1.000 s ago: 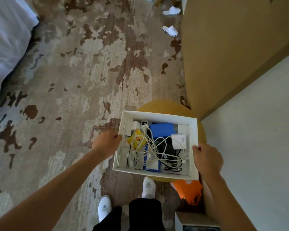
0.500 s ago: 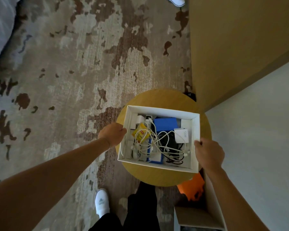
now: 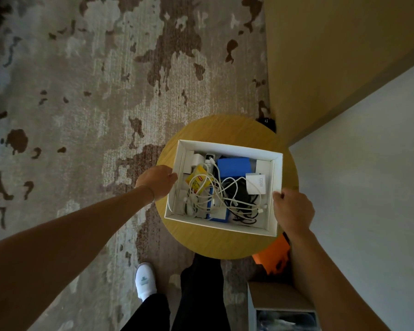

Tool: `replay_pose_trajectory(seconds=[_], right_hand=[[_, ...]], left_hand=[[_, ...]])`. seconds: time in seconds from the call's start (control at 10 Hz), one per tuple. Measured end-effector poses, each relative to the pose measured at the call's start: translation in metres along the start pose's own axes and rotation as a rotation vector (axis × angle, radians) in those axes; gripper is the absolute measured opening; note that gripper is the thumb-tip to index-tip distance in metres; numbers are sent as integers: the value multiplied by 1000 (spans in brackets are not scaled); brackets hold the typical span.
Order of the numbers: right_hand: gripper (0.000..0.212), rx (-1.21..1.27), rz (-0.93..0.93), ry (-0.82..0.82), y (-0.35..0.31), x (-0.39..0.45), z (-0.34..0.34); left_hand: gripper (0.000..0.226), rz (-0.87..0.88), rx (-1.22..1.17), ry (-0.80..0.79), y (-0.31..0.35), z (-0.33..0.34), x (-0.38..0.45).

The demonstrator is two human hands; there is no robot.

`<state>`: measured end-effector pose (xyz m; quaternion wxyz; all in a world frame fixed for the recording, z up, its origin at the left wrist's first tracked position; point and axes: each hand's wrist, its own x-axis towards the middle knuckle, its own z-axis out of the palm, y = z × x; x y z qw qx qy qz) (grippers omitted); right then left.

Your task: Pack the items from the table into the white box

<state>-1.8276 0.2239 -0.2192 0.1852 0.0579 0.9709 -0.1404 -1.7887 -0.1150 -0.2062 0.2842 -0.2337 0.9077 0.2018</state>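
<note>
The white box (image 3: 227, 146) rests on a small round wooden table (image 3: 213, 244). Inside it lie a blue box (image 3: 233, 167), a yellow packet (image 3: 197, 180), tangled white cables (image 3: 210, 194), black cables (image 3: 242, 194) and a white charger marked 120W (image 3: 256, 186). My left hand (image 3: 157, 181) grips the box's left wall. My right hand (image 3: 293, 211) grips its right wall. The tabletop around the box is bare wood.
A tan wall panel (image 3: 332, 56) and a white wall (image 3: 368, 187) stand close on the right. An orange thing (image 3: 270, 259) and a small shelf unit (image 3: 280, 304) sit under my right arm. Patterned carpet (image 3: 81, 91) spreads to the left. My legs and a white slipper (image 3: 145, 281) are below.
The box, held in both hands, has moved forward from over the table's near edge to the middle of the tabletop. The view has tipped further down.
</note>
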Motion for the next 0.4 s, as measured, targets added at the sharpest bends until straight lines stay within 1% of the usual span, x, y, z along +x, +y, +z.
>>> replay_pose_trajectory(seconds=[0.1,0.2,0.3,0.4], right_hand=[[45,-9,18,-14,-1,0,2],[41,-53,2,-98,1,2,-2],[33,-151,14,-254,-3,4,-24],[30,-66,29,-325,-14,0,-60]], left_hand=[[40,4,48,4,2,0,1],[41,45,153,-46,1,-5,-1],[54,28,328,-147,7,-26,-17],[46,48,333,-52,14,-46,-43]])
